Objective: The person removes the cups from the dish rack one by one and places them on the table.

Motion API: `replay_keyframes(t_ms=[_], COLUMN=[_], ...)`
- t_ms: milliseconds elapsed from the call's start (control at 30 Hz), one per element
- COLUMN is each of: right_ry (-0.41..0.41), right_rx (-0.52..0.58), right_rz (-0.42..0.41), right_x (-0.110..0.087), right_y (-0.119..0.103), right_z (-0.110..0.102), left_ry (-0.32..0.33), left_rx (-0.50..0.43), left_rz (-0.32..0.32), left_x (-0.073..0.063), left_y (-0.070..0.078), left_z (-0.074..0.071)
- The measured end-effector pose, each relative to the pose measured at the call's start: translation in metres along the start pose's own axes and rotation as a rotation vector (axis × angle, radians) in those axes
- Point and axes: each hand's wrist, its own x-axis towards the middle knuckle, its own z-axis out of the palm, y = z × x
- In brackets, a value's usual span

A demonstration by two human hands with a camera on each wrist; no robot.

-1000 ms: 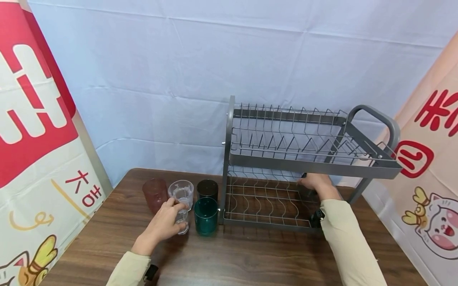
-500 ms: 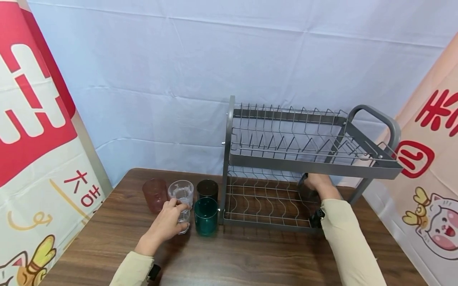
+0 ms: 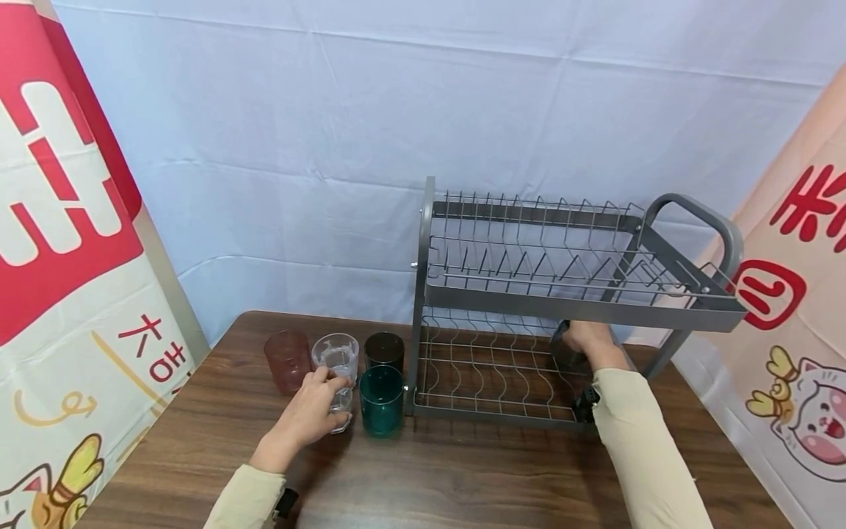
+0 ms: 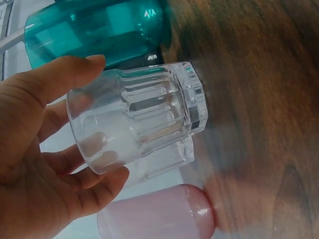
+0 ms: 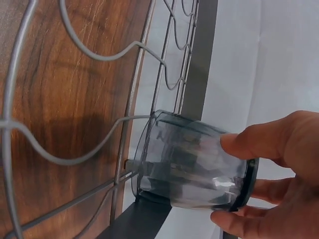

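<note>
In the head view my left hand [image 3: 305, 415] is at the left of the table, around a clear glass [image 3: 341, 400] standing upright. The left wrist view shows thumb and fingers curled about the rim end of this clear glass [image 4: 144, 107], its ribbed base on the wood. My right hand [image 3: 590, 344] reaches under the top tier of the grey dish rack [image 3: 522, 297]. It grips a smoky grey glass [image 5: 189, 162] by the base end, turned mouth down with its rim at the lower tier's wires [image 5: 132, 89]. The upper tier partly hides this hand in the head view.
Close around the left hand stand a reddish glass [image 3: 288, 361], another clear glass [image 3: 335, 349], a dark glass [image 3: 384, 350] and a teal glass [image 3: 381, 402]. The teal and dark ones are beside the rack's left leg [image 3: 418, 323]. Behind the wooden table [image 3: 463, 477] hangs a pale cloth [image 3: 330, 147].
My left hand has shifted slightly right around the clear glass. In the rack, the grey glass and my right hand's fingers have shifted slightly, and more of the glass shows.
</note>
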Motion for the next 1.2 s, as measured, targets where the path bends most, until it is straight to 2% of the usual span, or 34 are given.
replay_keyframes(t_ms=[100, 200, 367, 533, 733, 867, 1067, 1200], right_ry=[-0.019, -0.071, -0.091, -0.046, -0.017, 0.053, 0.205, 0.241], right_rx=[0.024, 0.036, -0.011, -0.063, -0.031, 0.001, 0.035, 0.073], right_rz=[0.008, 0.042, 0.04, -0.015, -0.019, -0.038, -0.121, -0.135], right_x=[-0.001, -0.003, -0.003, -0.003, -0.007, -0.014, -0.024, -0.031], right_y=[0.001, -0.002, -0.014, -0.022, -0.024, -0.026, -0.032, -0.035], right_z=[-0.004, -0.011, -0.022, -0.026, -0.023, -0.018, -0.011, -0.009], left_ry=[-0.028, -0.044, -0.035, -0.022, -0.035, -0.046, -0.026, -0.029], left_rx=[0.005, 0.033, 0.062, 0.064, 0.064, 0.06, 0.074, 0.087], left_rz=[-0.025, -0.04, -0.036, -0.035, -0.044, -0.042, -0.027, -0.024], left_x=[0.001, 0.002, 0.003, 0.004, 0.003, 0.0, -0.004, -0.005], left_y=[0.002, 0.005, 0.013, 0.015, 0.014, 0.015, 0.017, 0.018], left_z=[-0.003, -0.01, -0.027, -0.034, -0.034, -0.037, -0.042, -0.043])
